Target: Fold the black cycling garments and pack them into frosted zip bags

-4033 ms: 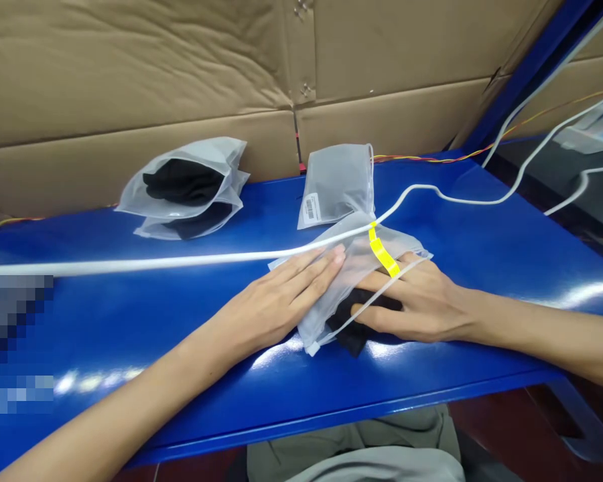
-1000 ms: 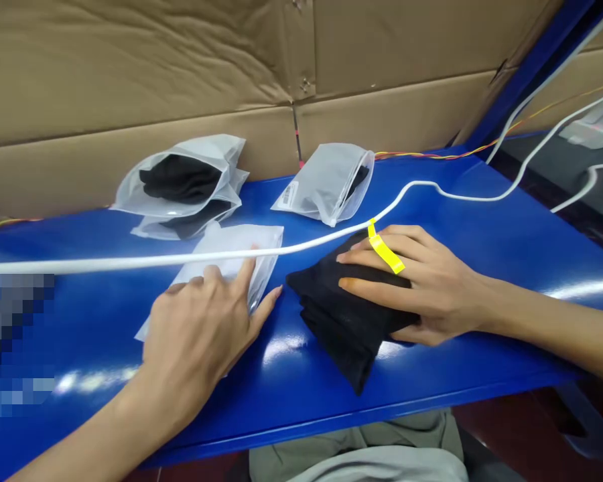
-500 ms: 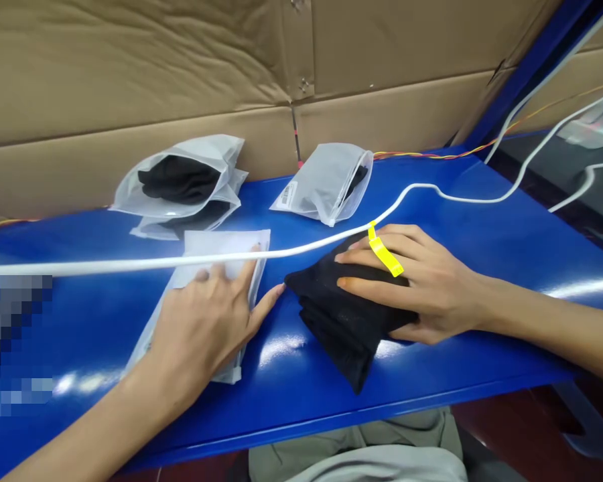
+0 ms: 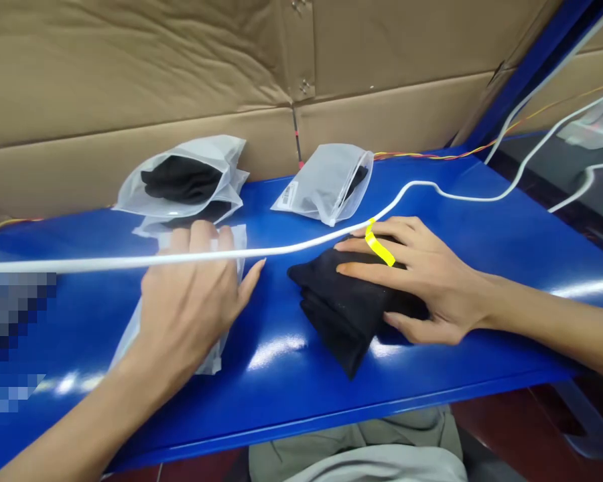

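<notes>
Right hand [image 4: 429, 278] open and palm down, I rested it on one folded black cloth [image 4: 334, 291], fingers spread toward my left, thumb apart on the side nearest me. Also open and palm down, my left hand [image 4: 188, 301] lay over one frosted bag [image 4: 211, 361] on the bench [image 4: 291, 395], thumb stuck out rightward. Three more bags showed: two overlapping bags [image 4: 130, 191] just beyond that hand, one labelled bag [image 4: 319, 181] beyond and between both hands. One white cable [image 4: 291, 250], bearing one yellow tag [image 4: 380, 249], crossed above my left hand.
</notes>
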The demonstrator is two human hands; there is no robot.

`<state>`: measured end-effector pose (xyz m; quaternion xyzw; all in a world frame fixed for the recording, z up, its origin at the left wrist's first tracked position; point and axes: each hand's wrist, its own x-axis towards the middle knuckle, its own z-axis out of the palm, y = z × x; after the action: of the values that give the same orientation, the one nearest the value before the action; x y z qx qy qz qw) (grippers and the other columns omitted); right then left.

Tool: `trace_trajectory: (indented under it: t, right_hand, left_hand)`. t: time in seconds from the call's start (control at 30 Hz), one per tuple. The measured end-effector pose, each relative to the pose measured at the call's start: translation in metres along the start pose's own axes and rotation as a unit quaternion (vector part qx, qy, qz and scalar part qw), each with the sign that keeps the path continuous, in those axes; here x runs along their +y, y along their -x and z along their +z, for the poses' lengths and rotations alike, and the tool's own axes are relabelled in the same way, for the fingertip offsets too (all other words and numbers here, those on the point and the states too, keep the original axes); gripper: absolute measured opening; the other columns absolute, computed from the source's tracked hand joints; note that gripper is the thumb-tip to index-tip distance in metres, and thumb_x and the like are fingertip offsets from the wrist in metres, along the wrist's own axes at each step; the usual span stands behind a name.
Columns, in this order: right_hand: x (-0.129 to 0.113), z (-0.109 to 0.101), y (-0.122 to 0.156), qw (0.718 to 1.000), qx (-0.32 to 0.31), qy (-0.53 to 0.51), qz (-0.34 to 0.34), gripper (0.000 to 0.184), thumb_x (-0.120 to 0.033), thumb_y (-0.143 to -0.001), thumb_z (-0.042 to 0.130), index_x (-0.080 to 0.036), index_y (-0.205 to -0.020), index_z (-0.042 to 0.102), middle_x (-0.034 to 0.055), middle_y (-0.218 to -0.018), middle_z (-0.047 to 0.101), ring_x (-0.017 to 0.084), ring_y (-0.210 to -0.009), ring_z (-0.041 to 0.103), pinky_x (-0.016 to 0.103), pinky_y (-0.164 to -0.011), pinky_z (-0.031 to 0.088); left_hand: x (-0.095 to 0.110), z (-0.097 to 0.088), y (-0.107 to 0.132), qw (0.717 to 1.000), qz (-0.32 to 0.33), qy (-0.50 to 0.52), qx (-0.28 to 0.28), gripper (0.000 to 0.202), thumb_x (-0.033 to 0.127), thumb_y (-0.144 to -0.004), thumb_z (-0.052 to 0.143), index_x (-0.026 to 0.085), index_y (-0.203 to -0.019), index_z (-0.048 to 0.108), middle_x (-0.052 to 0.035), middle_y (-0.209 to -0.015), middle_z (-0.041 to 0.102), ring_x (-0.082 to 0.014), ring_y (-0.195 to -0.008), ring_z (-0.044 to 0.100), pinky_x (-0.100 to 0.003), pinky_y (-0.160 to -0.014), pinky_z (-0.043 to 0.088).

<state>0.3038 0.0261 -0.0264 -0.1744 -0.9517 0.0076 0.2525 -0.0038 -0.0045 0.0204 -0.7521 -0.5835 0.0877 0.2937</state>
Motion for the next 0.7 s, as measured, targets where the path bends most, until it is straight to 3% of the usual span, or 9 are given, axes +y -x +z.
trace_trajectory:
  t: [0.1, 0.17, 0.27, 0.33, 0.43, 0.53, 0.7]
  right_hand:
    - [-0.003, 0.003, -0.002, 0.997, 0.027, 0.060, 0.037, 0.054, -0.043, -0.095, 0.061, -0.017, -0.142, 0.064, 0.0177, -0.142, 0.069, 0.039, -0.128, 0.057, 0.055, -0.097, 0.046]
    - [-0.005, 0.004, -0.003, 0.993, 0.043, 0.090, 0.068, 0.052, -0.048, -0.096, 0.063, -0.017, -0.137, 0.067, 0.0180, -0.134, 0.073, 0.039, -0.121, 0.060, 0.055, -0.093, 0.047]
    - [-0.005, 0.002, -0.002, 0.989, 0.055, 0.091, 0.100, 0.052, -0.051, -0.096, 0.063, -0.016, -0.134, 0.069, 0.0181, -0.129, 0.074, 0.040, -0.114, 0.061, 0.057, -0.091, 0.049]
    - [-0.002, -0.001, 0.001, 0.992, 0.055, 0.062, 0.098, 0.052, -0.047, -0.095, 0.062, -0.016, -0.136, 0.067, 0.0177, -0.132, 0.073, 0.041, -0.120, 0.060, 0.062, -0.097, 0.048]
    - [0.001, -0.003, 0.004, 0.995, 0.051, -0.006, 0.083, 0.053, -0.039, -0.094, 0.059, -0.017, -0.142, 0.063, 0.0168, -0.137, 0.071, 0.041, -0.135, 0.056, 0.065, -0.112, 0.042]
    - [0.001, -0.001, 0.004, 0.993, 0.057, -0.022, 0.104, 0.052, -0.032, -0.094, 0.057, -0.017, -0.144, 0.061, 0.0170, -0.138, 0.070, 0.035, -0.130, 0.062, 0.056, -0.109, 0.050]
    - [-0.001, -0.001, -0.002, 0.984, 0.062, 0.026, 0.167, 0.042, -0.032, -0.095, 0.059, -0.019, -0.135, 0.066, 0.0122, -0.115, 0.078, 0.031, -0.102, 0.073, 0.044, -0.087, 0.058]
  left_hand:
    - [0.009, -0.004, 0.006, 0.982, 0.092, 0.102, 0.126, 0.038, 0.040, -0.110, 0.042, 0.016, -0.095, 0.068, -0.0127, -0.086, 0.071, -0.0290, -0.075, 0.067, -0.037, -0.056, 0.045]
    - [0.014, -0.005, 0.009, 0.939, 0.196, 0.211, 0.188, 0.032, 0.032, -0.107, 0.049, 0.020, -0.082, 0.064, -0.0045, -0.072, 0.065, -0.0202, -0.061, 0.060, -0.033, -0.055, 0.045]
    - [0.020, -0.003, 0.010, 0.858, 0.334, 0.322, 0.218, 0.022, 0.023, -0.106, 0.052, 0.018, -0.091, 0.068, -0.0050, -0.082, 0.071, -0.0179, -0.071, 0.064, -0.031, -0.064, 0.051]
    - [0.022, -0.001, 0.009, 0.830, 0.384, 0.340, 0.221, 0.019, 0.019, -0.105, 0.052, 0.018, -0.108, 0.070, -0.0070, -0.095, 0.075, -0.0197, -0.085, 0.069, -0.031, -0.076, 0.055]
    - [0.023, 0.004, 0.006, 0.838, 0.380, 0.335, 0.204, 0.030, 0.018, -0.106, 0.048, 0.021, -0.130, 0.065, -0.0055, -0.095, 0.072, -0.0191, -0.083, 0.067, -0.031, -0.075, 0.054]
    - [0.023, 0.009, 0.004, 0.857, 0.367, 0.321, 0.170, 0.036, 0.021, -0.107, 0.048, 0.020, -0.141, 0.060, -0.0064, -0.096, 0.070, -0.0186, -0.077, 0.064, -0.032, -0.070, 0.053]
    - [0.022, 0.015, 0.000, 0.898, 0.287, 0.264, 0.203, 0.033, 0.011, -0.105, 0.046, 0.024, -0.123, 0.070, -0.0065, -0.105, 0.073, -0.0193, -0.087, 0.066, -0.030, -0.072, 0.053]
